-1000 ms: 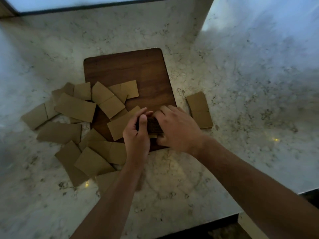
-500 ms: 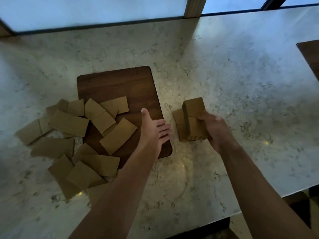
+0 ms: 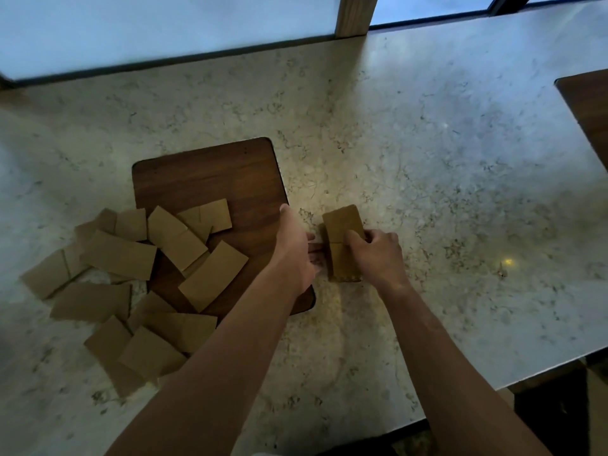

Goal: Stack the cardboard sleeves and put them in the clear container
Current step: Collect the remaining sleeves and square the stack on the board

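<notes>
A small stack of brown cardboard sleeves (image 3: 342, 225) lies on the marble counter just right of the wooden board (image 3: 204, 172). My right hand (image 3: 378, 255) grips the stack's right side with curled fingers over its top. My left hand (image 3: 297, 248) reaches over the board's right edge, its straight fingers touching the stack's left side. Several loose sleeves (image 3: 118, 255) lie scattered over the board's near left part and the counter to the left. No clear container is in view.
The marble counter (image 3: 460, 192) stretches wide to the right. A dark wooden object (image 3: 589, 116) juts in at the right edge. A window with a wooden post (image 3: 355, 14) runs along the back. The counter's front edge drops off at the lower right.
My right hand has set the gathered sleeves onto the pair lying right of the board. My left hand moved right from the board and now touches the stack's left side.
</notes>
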A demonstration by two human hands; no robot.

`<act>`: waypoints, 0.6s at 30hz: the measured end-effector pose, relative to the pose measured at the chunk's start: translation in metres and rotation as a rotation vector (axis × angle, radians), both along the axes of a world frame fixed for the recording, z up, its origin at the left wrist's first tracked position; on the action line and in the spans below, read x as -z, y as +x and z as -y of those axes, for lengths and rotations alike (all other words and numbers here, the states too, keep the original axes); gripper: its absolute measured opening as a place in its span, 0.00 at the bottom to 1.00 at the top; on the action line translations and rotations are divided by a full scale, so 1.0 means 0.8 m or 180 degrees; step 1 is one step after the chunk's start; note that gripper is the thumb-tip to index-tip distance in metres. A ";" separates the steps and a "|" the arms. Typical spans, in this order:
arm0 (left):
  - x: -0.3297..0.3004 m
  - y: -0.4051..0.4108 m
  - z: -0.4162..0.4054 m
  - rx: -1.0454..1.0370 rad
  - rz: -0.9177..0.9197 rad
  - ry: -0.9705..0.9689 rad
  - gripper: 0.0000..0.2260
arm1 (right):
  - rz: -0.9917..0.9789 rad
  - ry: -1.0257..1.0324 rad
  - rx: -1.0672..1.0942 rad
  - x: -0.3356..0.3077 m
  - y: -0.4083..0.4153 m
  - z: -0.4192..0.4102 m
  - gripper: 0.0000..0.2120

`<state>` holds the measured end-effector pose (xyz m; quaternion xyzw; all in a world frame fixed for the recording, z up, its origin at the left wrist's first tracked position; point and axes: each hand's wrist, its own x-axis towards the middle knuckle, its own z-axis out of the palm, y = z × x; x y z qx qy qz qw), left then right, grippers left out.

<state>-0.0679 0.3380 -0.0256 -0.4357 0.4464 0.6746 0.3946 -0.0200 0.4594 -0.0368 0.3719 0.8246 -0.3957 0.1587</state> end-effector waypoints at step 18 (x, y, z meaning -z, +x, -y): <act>-0.017 -0.003 -0.024 0.0331 -0.0190 -0.0293 0.43 | 0.0005 -0.0231 -0.0094 -0.006 -0.004 0.000 0.18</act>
